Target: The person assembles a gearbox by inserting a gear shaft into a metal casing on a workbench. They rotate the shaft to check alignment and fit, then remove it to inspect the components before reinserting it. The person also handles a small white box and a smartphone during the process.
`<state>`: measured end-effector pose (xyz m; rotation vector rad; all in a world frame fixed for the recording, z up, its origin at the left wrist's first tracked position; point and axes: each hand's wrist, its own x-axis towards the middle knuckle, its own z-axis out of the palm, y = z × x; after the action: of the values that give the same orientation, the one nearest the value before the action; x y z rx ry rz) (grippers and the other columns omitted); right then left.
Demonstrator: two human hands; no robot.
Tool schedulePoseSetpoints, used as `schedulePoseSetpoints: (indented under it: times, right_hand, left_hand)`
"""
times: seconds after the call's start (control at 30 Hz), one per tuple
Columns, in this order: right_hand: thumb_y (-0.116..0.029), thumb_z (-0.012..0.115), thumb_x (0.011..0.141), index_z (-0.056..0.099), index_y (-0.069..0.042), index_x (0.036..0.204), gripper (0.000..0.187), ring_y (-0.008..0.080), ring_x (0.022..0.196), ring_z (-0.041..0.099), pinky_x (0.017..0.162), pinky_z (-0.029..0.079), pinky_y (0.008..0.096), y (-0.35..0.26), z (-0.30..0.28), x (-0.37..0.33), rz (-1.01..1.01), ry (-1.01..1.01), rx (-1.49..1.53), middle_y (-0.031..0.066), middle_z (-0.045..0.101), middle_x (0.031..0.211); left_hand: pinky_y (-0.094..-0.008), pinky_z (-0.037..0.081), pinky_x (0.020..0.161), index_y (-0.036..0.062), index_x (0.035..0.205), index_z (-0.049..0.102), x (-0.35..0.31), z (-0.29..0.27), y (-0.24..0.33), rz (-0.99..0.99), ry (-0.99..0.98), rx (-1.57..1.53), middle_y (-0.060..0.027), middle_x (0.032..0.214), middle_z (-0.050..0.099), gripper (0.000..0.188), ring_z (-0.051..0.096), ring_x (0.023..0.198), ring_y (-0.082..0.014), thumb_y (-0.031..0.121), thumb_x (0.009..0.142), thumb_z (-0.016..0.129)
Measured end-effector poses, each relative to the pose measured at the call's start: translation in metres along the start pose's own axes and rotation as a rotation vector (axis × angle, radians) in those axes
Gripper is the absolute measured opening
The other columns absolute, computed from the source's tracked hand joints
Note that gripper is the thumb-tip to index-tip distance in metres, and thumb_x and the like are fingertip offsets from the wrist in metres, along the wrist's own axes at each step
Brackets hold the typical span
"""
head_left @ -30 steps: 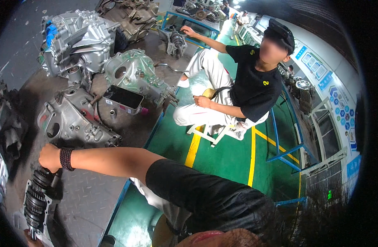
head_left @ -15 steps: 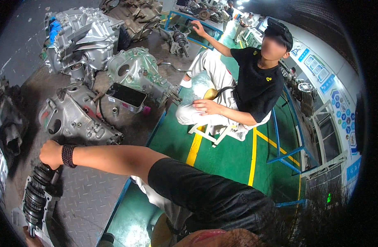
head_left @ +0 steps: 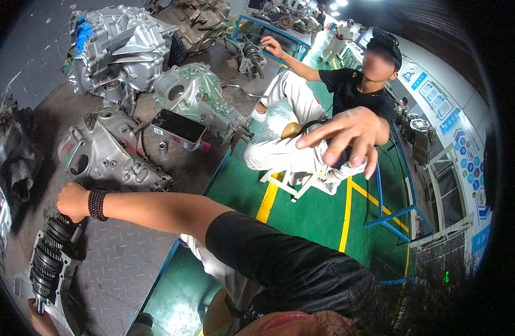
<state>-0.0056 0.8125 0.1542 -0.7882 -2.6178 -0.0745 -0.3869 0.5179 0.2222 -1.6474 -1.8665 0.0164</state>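
My right hand (head_left: 72, 201), wearing a dark beaded bracelet, is closed around the far end of a gear shaft assembly (head_left: 48, 259). The stacked dark gears lie lengthwise in an open silver gearbox housing half (head_left: 68, 274) at the lower left. Part of my left hand (head_left: 42, 320) shows at the bottom left rim, beside the near end of the shaft. Most of its fingers are hidden by the housing and the dark picture edge. Just beyond my right hand rests a grey gearbox casing (head_left: 109, 154).
A black-screened phone on a box (head_left: 179, 127) sits by a greenish casing (head_left: 190, 89). A large silver gearbox (head_left: 120, 47) stands at the back left, dark castings (head_left: 14, 151) at the left. Across the bench corner a seated co-worker (head_left: 353, 89) stretches a hand (head_left: 347, 137) forward.
The co-worker's hand has risen from the knee and now reaches toward me, fingers spread. My right hand stays on the shaft end; the view has shifted slightly.
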Motion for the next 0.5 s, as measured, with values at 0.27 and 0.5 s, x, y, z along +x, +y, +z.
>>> schedulePoseSetpoints:
  times: [0.27, 0.5]
  right_hand:
    - [-0.024, 0.079, 0.064, 0.078, -0.010, 0.075, 0.018, 0.0338, 0.081, 0.075, 0.070, 0.058, 0.0471, 0.003, -0.001, -0.003, -0.006, 0.008, 0.029, 0.0123, 0.077, 0.082]
    - [-0.025, 0.079, 0.064, 0.078, -0.010, 0.075, 0.018, 0.0333, 0.081, 0.075, 0.070, 0.059, 0.0465, -0.002, -0.005, 0.000, -0.009, 0.007, 0.018, 0.0117, 0.077, 0.082]
  left_hand:
    - [-0.0454, 0.053, 0.050, 0.0165, 0.099, 0.078, 0.009, -0.025, 0.020, -0.042, -0.008, -0.078, -0.0091, 0.066, 0.071, 0.016, 0.067, 0.051, -0.0298, 0.018, 0.084, 0.073]
    - [-0.0449, 0.053, 0.049, 0.0162, 0.097, 0.077, 0.005, -0.017, 0.013, -0.018, 0.047, -0.051, -0.0086, 0.065, 0.070, 0.013, 0.066, 0.050, -0.0296, 0.019, 0.084, 0.073]
